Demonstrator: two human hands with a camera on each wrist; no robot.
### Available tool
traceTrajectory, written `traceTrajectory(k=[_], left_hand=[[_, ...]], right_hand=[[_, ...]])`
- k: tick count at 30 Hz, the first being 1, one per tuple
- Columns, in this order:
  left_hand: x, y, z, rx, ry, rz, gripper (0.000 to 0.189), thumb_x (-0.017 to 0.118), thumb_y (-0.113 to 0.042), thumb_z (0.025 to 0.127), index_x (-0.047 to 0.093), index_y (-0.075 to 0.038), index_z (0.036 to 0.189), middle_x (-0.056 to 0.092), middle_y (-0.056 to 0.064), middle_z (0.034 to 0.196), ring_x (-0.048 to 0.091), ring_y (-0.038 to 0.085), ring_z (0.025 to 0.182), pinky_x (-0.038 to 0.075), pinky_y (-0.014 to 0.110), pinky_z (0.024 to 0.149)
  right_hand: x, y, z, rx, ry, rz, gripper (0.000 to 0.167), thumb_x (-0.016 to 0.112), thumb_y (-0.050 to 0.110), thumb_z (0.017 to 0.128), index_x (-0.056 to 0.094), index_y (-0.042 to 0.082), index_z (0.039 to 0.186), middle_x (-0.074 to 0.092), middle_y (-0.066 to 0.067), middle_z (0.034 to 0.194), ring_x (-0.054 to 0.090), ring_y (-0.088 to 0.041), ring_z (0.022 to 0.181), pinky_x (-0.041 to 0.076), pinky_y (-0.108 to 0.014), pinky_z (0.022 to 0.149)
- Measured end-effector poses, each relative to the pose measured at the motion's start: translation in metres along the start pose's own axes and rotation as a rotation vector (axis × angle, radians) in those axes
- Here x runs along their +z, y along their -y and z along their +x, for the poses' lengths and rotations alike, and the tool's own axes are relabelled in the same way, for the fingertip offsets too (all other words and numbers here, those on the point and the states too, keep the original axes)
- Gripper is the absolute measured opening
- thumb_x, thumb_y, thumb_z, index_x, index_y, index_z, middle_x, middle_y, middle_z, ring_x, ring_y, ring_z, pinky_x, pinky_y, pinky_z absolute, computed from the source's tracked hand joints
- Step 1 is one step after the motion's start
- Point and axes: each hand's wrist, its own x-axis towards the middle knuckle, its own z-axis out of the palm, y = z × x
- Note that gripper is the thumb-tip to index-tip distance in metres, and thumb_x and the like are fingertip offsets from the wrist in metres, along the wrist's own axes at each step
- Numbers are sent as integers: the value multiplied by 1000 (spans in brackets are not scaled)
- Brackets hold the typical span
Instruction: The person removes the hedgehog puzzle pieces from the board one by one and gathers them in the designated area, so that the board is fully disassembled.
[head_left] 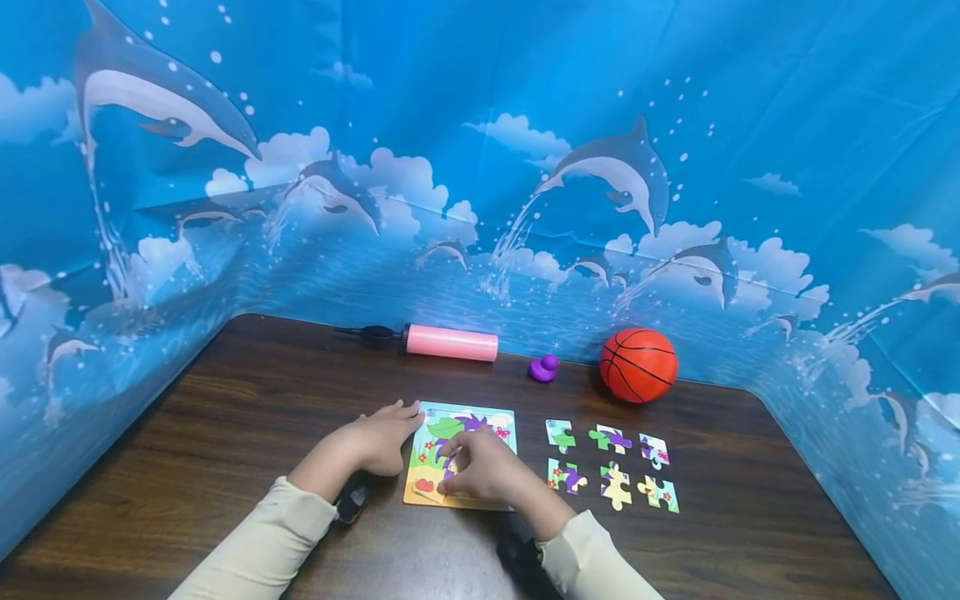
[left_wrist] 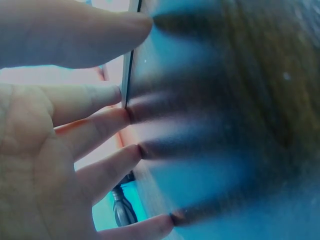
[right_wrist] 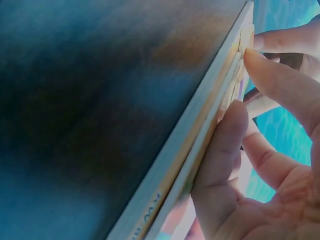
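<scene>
A square jigsaw puzzle (head_left: 462,410) with a bright picture in its wooden board lies on the table before me. My left hand (head_left: 382,437) rests at the board's left edge, its fingers spread and extended; in the left wrist view their tips (left_wrist: 131,152) touch down along the table and board edge. Over the board's lower middle, my right hand (head_left: 483,467) bends its thumb and index finger around a puzzle piece (head_left: 452,469). The right wrist view shows the thumb (right_wrist: 232,120) and fingertips at the pieces on the board (right_wrist: 185,165). The palm hides the board's lower right.
Several loose puzzle pieces (head_left: 615,485) lie in two rows right of the board. Along the back of the dark wooden table (head_left: 225,433) are a pink hand pump (head_left: 452,342), a purple rubber duck (head_left: 543,368) and an orange basketball (head_left: 638,365). A dolphin-print curtain (head_left: 450,167) stands behind.
</scene>
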Motion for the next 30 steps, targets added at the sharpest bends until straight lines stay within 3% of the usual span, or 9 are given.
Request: traceTrajectory(k=[4,9,15,21,26,30], left_hand=[[-1,-1,-1,3,-2,1,69,66,2,81,46,-1,146,32,17,158,21,40,148,19,74,108],[-1,-2,-1,8,-2,9,69,65,3,80,46,0,146,32,17,158,21,40,148,18,74,108],[1,-1,2,-8,3,13,71,67,2,80,45,-1,147,32,16,159,20,39,148,19,74,108],[1,0,1,-8,6,11,70,66,3,80,45,0,146,32,17,159,20,40,148,18,74,108],[1,-1,0,0,9,3,70,64,5,80,44,1,147,30,17,159,19,40,148,17,72,109],[1,-1,0,7,5,-3,70,65,3,81,43,1,147,30,18,159,19,40,148,17,72,110]], right_hand=[[0,1,-1,6,-15,20,32,89,13,73,69,15,97,59,1,79,54,-15,75,47,-31,63],[-1,1,-4,12,-21,126,33,87,6,74,64,14,96,59,-1,83,55,-16,74,48,-30,60],[-6,-3,-6,26,24,360,25,77,1,83,64,9,102,62,-5,80,54,-16,64,45,-25,52],[-20,-12,-10,85,81,603,29,69,5,91,68,4,120,71,-7,89,70,-17,78,58,-28,61],[-39,-29,-28,155,60,697,34,69,11,93,66,0,125,74,-11,101,72,-17,88,60,-29,71],[-51,-48,-51,229,4,758,35,71,11,92,66,-7,121,74,-11,100,73,-14,85,59,-30,76]])
